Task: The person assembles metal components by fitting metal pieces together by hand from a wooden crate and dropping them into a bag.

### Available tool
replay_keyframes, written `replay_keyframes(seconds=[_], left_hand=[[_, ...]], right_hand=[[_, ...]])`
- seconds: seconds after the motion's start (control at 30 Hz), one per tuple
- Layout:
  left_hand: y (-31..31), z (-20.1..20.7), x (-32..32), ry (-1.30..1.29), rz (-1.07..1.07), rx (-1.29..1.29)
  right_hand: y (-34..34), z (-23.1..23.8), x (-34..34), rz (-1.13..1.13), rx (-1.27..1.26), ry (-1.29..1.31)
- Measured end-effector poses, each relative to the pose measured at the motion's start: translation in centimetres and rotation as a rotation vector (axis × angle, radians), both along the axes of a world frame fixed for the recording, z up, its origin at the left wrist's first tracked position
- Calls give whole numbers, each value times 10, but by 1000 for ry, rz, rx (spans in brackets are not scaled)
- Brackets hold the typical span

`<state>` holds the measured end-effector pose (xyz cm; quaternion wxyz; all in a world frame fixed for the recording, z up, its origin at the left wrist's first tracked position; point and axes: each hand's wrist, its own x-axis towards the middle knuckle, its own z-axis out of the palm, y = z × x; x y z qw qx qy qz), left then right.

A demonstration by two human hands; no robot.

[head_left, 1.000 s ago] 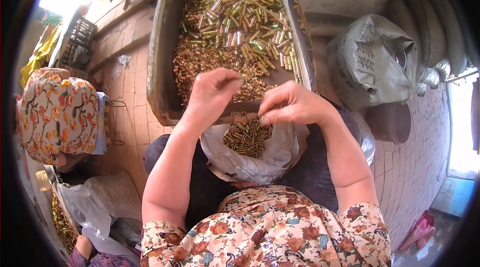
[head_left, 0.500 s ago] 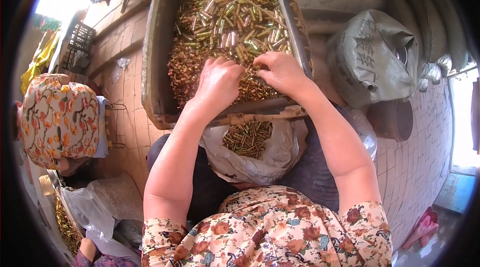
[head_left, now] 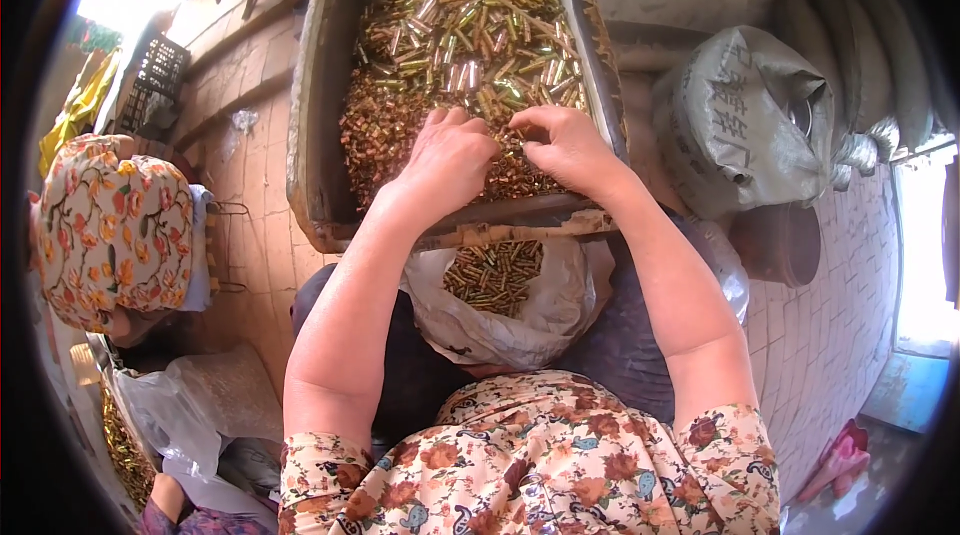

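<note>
A deep wooden trough [head_left: 305, 125] stands before me. Long, shiny gold and copper-coloured metal tubes [head_left: 480, 40] lie heaped in its far part. Smaller short metal pieces [head_left: 385, 135] fill the near part. Over the short pieces, my left hand [head_left: 455, 157] is closed, its fingers curled down and their tips hidden. Close by on the right, my right hand [head_left: 568, 150] has thumb and forefinger bent toward the left hand in a pinch. Anything small between the fingers is too fine to make out. Below the trough's near edge, a white sack [head_left: 500, 335] between my legs holds short tubes [head_left: 495, 277].
To the right stand a full grey woven sack [head_left: 745, 125] and a brown bucket [head_left: 780, 245]. At left sits a person in a flowered top [head_left: 115, 235]. Lower left, another person's arm [head_left: 168, 497] shows near more metal pieces [head_left: 125, 445]. A black crate [head_left: 150, 80] stands farther back.
My left hand has shifted slightly right, toward the right hand. The right hand stays nearly in place, still bent over the short pieces. The view has moved a little.
</note>
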<state>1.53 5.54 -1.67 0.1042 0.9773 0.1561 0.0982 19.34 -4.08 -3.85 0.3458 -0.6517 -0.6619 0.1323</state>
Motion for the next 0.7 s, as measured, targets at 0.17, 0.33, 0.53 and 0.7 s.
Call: replay_keyframes(seconds=[0.17, 0.33, 0.53, 0.7], left_hand=[[-2, -3, 4, 21, 9, 39], [-8, -4, 6, 41, 46, 55], [-6, -5, 5, -1, 20, 58], [-8, -7, 9, -4, 27, 72]], right_hand=[[-8, 16, 0, -79, -216, 589], [-15, 15, 0, -98, -198, 722], [-18, 16, -2, -141, -182, 959], [-20, 13, -1, -142, -187, 1025]])
